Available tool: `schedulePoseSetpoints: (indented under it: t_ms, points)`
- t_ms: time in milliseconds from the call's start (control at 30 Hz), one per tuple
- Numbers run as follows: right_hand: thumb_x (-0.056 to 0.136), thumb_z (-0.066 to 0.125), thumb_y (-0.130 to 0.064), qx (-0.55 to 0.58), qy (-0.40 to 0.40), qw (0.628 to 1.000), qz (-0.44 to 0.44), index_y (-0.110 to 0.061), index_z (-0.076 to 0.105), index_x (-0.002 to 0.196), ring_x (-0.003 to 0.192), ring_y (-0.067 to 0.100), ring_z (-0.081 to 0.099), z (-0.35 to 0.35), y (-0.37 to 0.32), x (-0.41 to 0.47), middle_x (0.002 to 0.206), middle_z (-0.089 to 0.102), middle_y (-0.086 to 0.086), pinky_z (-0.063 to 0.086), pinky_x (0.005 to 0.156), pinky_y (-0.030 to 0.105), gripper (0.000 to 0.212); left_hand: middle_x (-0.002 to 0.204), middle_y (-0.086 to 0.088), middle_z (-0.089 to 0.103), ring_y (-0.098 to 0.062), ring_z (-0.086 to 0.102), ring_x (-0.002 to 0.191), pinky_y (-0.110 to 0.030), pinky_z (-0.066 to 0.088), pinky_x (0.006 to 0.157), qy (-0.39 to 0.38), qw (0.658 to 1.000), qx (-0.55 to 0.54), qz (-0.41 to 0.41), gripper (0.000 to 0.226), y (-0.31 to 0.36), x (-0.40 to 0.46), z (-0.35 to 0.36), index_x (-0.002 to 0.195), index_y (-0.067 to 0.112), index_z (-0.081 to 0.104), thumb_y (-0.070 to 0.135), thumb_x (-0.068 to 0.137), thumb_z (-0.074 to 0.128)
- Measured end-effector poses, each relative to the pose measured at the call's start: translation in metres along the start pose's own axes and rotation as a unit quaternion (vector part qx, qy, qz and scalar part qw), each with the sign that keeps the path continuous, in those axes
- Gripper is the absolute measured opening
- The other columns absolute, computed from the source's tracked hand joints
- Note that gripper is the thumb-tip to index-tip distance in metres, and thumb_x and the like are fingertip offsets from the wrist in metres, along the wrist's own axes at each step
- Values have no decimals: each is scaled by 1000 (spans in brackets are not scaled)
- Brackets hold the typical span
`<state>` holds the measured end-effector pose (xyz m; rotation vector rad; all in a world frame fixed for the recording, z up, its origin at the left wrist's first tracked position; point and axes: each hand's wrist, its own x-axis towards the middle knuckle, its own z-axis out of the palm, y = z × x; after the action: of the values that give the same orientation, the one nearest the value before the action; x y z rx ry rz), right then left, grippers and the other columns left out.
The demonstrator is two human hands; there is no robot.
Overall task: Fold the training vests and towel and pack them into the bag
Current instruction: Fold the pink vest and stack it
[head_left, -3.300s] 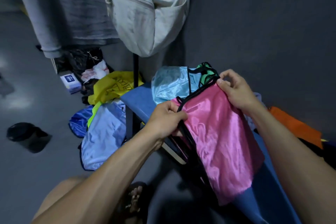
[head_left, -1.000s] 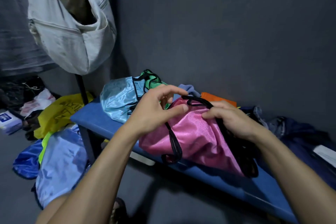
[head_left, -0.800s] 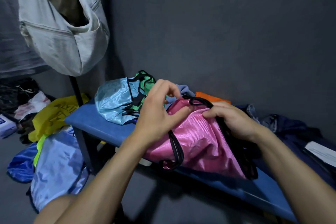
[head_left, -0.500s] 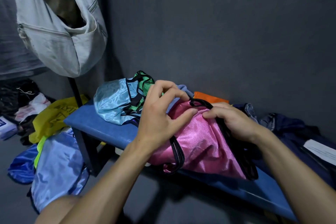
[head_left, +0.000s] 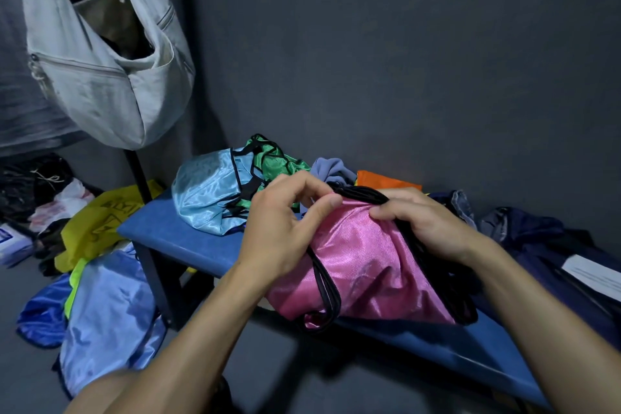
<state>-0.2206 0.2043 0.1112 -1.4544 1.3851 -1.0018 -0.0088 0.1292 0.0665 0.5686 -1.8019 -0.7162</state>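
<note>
You're barely started: both your left hand (head_left: 285, 228) and right hand (head_left: 426, 225) pinch the shiny pink black-trimmed vest (head_left: 363, 265) at the blue bench (head_left: 174, 239)'s front edge; the pale-blue satin vest (head_left: 205, 191) is unfolded, nothing's in the grey canvas bag (head_left: 100, 84).

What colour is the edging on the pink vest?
Black, on the pink vest, clearest in the head view.

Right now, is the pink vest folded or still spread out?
Folded, loosely: the pink vest lies doubled into a bunched bundle on the blue bench, its black trim gathered at the top under both hands.
</note>
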Motion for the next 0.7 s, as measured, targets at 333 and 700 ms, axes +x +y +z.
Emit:
schedulePoseSetpoints:
  t_ms: [333, 700]
  points:
    - [90, 57, -12, -7, 55, 995, -81, -7, 72, 122, 122, 31, 64, 12, 5, 6, 125, 71, 17, 46, 107, 36, 36, 86, 16, 65, -16, 61, 88, -33, 51, 79, 32, 999, 5, -20, 19, 4, -7, 10, 101, 29, 75, 41, 86, 78]
    - [87, 60, -14, 25, 59, 992, -104, -13, 77, 103, 86, 11, 59, 20, 18, 5, 89, 66, 0, 45, 80, 22, 23, 103, 12, 67, -18, 65, 104, -36, 52, 87, 86, 992, -63, -61, 11, -5, -5, 13, 84, 28, 77, 32, 78, 86]
